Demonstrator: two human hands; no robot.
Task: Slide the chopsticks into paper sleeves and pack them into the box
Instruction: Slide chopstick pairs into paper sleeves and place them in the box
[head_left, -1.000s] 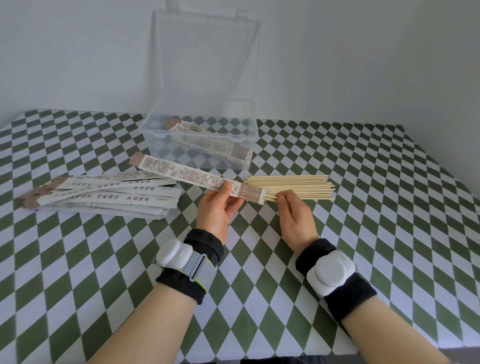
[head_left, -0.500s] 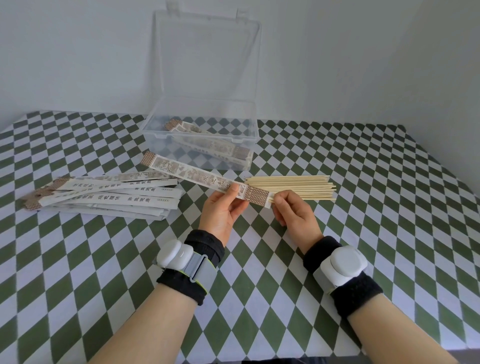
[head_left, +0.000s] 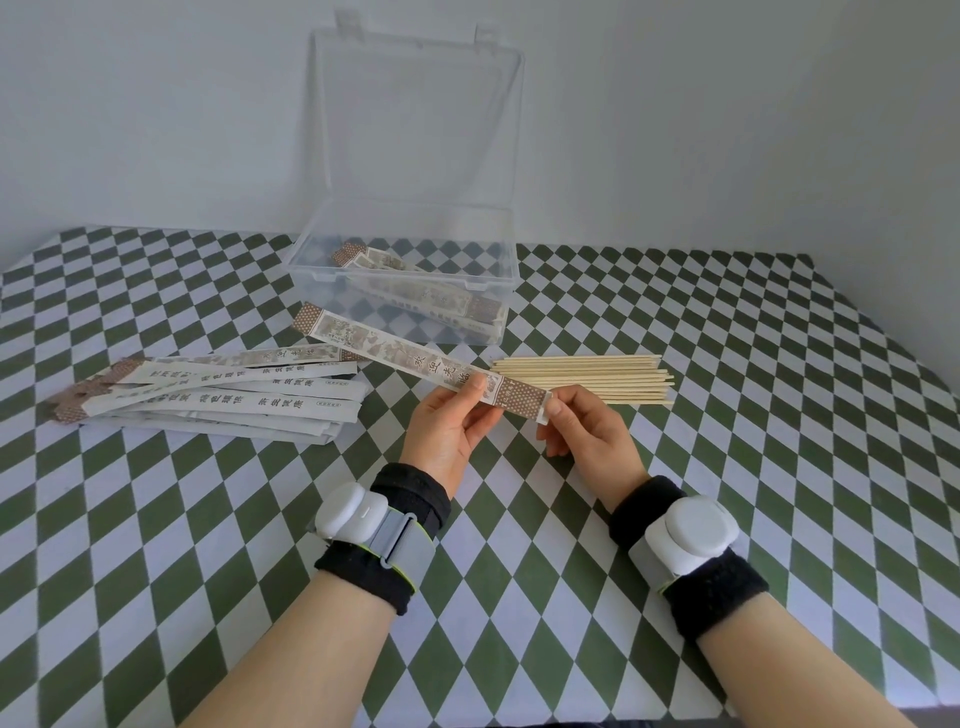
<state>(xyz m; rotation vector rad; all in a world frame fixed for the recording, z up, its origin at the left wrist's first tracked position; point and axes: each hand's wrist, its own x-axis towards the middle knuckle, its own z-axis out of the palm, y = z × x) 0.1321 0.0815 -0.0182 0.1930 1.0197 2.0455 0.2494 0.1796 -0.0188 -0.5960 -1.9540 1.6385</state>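
A printed paper sleeve (head_left: 410, 358) is held above the desk (head_left: 753, 467) by both hands. It is pinched near its brown-patterned right end by the left hand (head_left: 447, 436), with the thumb on top and the fingers curled beneath, so that grip is closed on the paper. The very tip of the same end is pinched between thumb and forefinger of the right hand (head_left: 587, 434); its other fingers are curled loosely under. The sleeve is held slanted, and its far end is seen against the near wall of the box (head_left: 311, 278). Whether chopsticks are inside it cannot be told.

The box is of clear plastic and is set at the back of the desk. Its lid (head_left: 415, 119) is stood open and upright. A few packed sleeves (head_left: 431, 299) of the same print are laid in it slantwise, from the back left toward the front right corner.

Bare chopsticks (head_left: 597, 376) are laid side by side in a bundle on the desk, just beyond the right hand and near the box's front right corner. A pile (head_left: 223, 400) of flat sleeves is spread on the left of the desk, well apart from the chopsticks. The desk is covered in green and white checks. Black wristbands (head_left: 358, 514) with white units are worn on both wrists.
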